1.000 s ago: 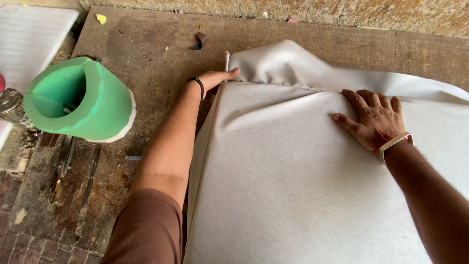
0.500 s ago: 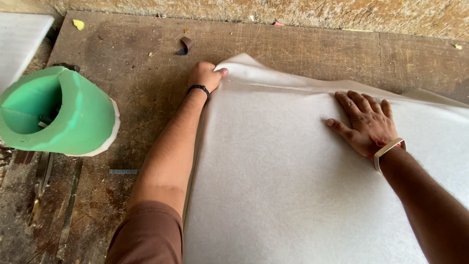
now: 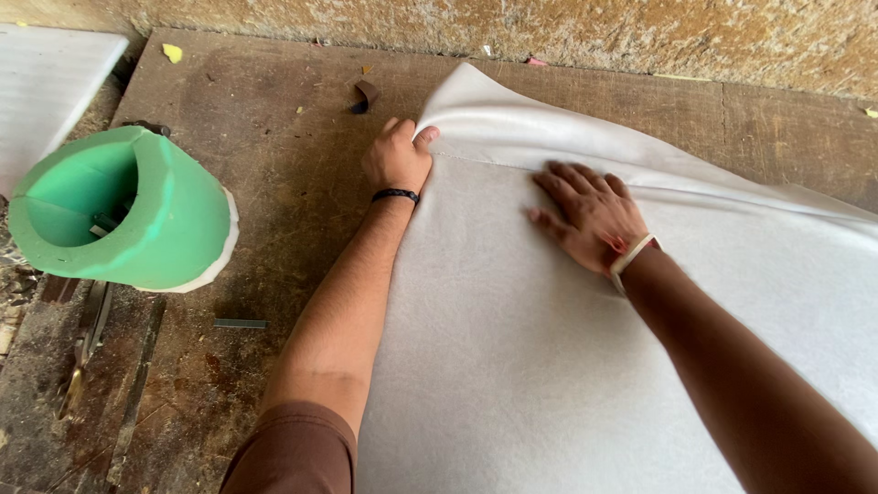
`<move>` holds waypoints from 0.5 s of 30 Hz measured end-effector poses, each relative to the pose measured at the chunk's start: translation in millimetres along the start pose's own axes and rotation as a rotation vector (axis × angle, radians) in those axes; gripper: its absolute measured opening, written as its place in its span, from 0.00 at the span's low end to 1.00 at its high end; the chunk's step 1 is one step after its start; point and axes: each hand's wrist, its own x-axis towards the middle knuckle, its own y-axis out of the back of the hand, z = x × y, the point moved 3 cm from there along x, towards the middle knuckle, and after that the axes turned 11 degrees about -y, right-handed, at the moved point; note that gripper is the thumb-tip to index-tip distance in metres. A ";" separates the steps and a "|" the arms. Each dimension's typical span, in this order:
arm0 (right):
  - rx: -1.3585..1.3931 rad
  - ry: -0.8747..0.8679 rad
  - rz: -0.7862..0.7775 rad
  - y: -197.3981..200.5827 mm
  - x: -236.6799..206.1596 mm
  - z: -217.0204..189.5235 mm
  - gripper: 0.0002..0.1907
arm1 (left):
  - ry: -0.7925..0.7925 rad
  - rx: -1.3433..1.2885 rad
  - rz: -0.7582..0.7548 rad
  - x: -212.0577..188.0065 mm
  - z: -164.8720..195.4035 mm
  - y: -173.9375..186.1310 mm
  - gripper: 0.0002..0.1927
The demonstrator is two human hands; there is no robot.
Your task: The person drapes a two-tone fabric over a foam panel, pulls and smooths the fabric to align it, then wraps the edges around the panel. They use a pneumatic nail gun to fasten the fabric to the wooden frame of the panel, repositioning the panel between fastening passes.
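Sheet [image 3: 567,366] lies flat on bench [image 3: 256,101]. Left hand [image 3: 396,160] pinches its folded corner; right hand [image 3: 590,215] presses down, fingers spread. Step: folding. Next likely requires creasing the edge evenly.

Along the top runs a rough, mottled tan wall [image 3: 640,37], pitted and grainy. Below it, the desk [image 3: 265,119] is dark, worn wood, scuffed and stained, with a seam running down its right part. Small yellow scraps [image 3: 172,53] dot the far edge, and a dark curled offcut [image 3: 366,94] lies nearby. Far left, a pale ribbed sheet [image 3: 46,91] catches soft, even daylight.
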 end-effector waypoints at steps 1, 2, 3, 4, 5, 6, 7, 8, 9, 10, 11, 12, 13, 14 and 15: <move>0.063 -0.077 0.048 4.7 10.5 -4.3 0.40 | -0.015 0.010 0.018 -0.1 -0.4 -0.8 0.19; 0.126 -0.156 0.095 8.4 20.9 -8.9 0.42 | -0.031 0.018 0.034 -0.1 -0.3 -1.5 0.19; 0.190 -0.236 0.140 13.2 30.5 -11.1 0.44 | -0.046 0.026 0.050 0.0 -0.3 -1.7 0.20; 0.222 -0.284 0.080 15.9 40.9 -12.6 0.46 | -0.031 0.020 0.041 0.0 -1.2 -2.8 0.20; 0.255 -0.332 0.020 18.2 50.9 -13.8 0.48 | -0.015 0.015 0.032 -0.1 -2.2 -3.6 0.20; 0.287 -0.377 -0.039 20.4 60.7 -14.4 0.50 | 0.001 0.011 0.025 -0.3 -3.1 -4.1 0.21; 0.369 -0.382 -0.100 22.2 69.7 -14.9 0.44 | -0.016 0.011 0.049 -0.4 -3.0 -3.2 0.20; 0.450 -0.386 -0.161 23.0 76.0 -14.1 0.38 | -0.034 0.011 0.072 -0.9 -2.5 -2.0 0.19; 0.534 -0.388 -0.225 21.6 81.3 -14.2 0.32 | -0.053 0.014 0.093 -1.6 -2.3 -1.0 0.18; 0.587 -0.413 -0.150 21.4 84.8 -12.8 0.29 | -0.042 0.011 0.107 -2.6 -2.9 0.0 0.18; 0.639 -0.444 -0.074 19.9 86.9 -10.7 0.25 | -0.032 0.005 0.119 -3.6 -3.6 0.8 0.18; 0.687 -0.474 0.001 17.3 88.6 -8.5 0.22 | -0.019 -0.003 0.131 -4.7 -4.3 1.5 0.18; 0.677 -0.470 0.018 12.6 90.0 -7.7 0.21 | -0.008 -0.018 0.131 -5.5 -4.8 1.8 0.18; 0.664 -0.461 0.033 7.8 92.2 -7.2 0.20 | 0.009 -0.030 0.134 -6.0 -5.7 2.1 0.19; 0.650 -0.451 0.044 3.2 94.7 -6.7 0.20 | 0.028 -0.040 0.135 -6.2 -6.3 2.4 0.20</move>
